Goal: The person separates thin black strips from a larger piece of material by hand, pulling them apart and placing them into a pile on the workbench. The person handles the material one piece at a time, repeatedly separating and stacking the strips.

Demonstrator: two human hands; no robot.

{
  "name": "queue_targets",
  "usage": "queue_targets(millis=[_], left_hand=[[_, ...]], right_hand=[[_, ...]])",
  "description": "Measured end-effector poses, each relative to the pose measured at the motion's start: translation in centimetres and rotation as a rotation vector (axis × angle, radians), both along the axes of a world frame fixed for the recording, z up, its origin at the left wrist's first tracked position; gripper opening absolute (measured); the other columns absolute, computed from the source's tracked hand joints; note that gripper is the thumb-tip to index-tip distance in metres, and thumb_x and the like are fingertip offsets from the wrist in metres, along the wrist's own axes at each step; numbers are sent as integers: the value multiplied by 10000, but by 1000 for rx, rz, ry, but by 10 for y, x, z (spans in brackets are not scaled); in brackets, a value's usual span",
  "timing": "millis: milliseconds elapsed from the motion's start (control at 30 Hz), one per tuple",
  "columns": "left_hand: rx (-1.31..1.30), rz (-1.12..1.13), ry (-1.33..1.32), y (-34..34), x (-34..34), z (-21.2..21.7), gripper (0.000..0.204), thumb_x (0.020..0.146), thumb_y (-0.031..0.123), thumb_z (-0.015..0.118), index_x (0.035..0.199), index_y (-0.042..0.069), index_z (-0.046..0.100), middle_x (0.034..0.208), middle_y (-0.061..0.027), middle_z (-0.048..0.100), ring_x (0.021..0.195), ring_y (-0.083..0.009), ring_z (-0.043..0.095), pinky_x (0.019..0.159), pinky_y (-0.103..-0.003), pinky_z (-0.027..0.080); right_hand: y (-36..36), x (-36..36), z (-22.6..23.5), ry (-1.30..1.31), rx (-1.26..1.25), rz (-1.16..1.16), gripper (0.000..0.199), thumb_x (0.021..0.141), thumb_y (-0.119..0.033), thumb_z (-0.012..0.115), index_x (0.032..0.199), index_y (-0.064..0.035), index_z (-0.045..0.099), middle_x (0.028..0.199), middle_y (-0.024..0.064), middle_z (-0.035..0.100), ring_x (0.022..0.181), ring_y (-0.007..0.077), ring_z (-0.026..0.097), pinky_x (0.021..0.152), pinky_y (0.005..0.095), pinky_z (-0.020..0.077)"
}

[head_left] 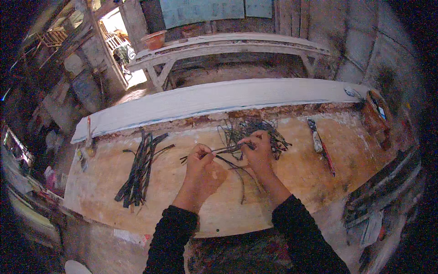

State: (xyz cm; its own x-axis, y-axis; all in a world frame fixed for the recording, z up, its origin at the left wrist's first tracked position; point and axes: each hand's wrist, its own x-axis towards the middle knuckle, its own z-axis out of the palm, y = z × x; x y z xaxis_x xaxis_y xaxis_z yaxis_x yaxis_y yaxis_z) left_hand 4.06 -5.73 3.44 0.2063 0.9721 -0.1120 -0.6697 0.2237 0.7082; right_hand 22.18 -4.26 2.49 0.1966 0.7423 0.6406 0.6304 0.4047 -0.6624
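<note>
Over the middle of a wooden board point(214, 214), my left hand point(202, 162) pinches thin dark strips point(226, 149) that stretch across to my right hand point(258, 148). My right hand is closed on the same strips, with their loose ends hanging down toward the board. Just beyond my right hand lies a tangled heap of thin dark strips point(273, 137). To the left of my left hand rests a bundle of wider, flat dark strips point(141, 171), lying lengthwise. What the strips are made of I cannot tell.
Right of the heap lie a small dark-and-white tool point(315, 137) and a red pencil-like stick point(327, 157). A brown pot point(378, 116) stands at the right end. A long white-covered plank point(219, 98) borders the board's far side, with a bench point(237, 45) behind.
</note>
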Motion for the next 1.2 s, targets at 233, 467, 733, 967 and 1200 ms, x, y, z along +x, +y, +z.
queue_targets(millis=[233, 467, 733, 967, 1200], left_hand=[[126, 299, 271, 22, -17, -27, 88, 777, -16, 574, 800, 61, 537, 701, 1, 533, 579, -74, 492, 500, -216, 392], [168, 359, 420, 28, -21, -34, 51, 785, 4, 563, 817, 44, 567, 720, -19, 553, 575, -71, 481, 498, -209, 390], [126, 342, 438, 19, -11, -15, 64, 762, -2, 557, 812, 37, 560, 717, -27, 559, 588, -88, 506, 493, -218, 398], [28, 171, 197, 11, -8, -14, 181, 748, -8, 611, 901, 50, 534, 847, -48, 575, 635, -113, 547, 529, -242, 455], [227, -4, 356, 16, -7, -19, 346, 745, -6, 656, 1045, 67, 498, 880, -41, 593, 755, -123, 588, 653, -255, 495]], right_hand=[[-16, -15, 17, 232, -331, 340, 104, 684, -67, 720, 720, -39, 626, 811, 13, 516, 724, 117, 515, 680, 256, 425], [-21, -15, 25, 444, -827, 915, 175, 819, -209, 634, 879, -46, 656, 990, 22, 573, 893, 129, 553, 784, 264, 431], [-27, -14, 18, 506, -794, 933, 190, 810, -196, 639, 888, -23, 649, 962, 32, 594, 899, 136, 555, 835, 285, 412], [-28, -14, 32, 548, -742, 740, 113, 749, -78, 685, 765, -66, 574, 792, -16, 585, 739, 77, 543, 719, 242, 437], [-5, -11, 0, 491, -475, 500, 142, 745, -24, 666, 753, -76, 534, 770, -18, 564, 745, 67, 528, 678, 221, 432]])
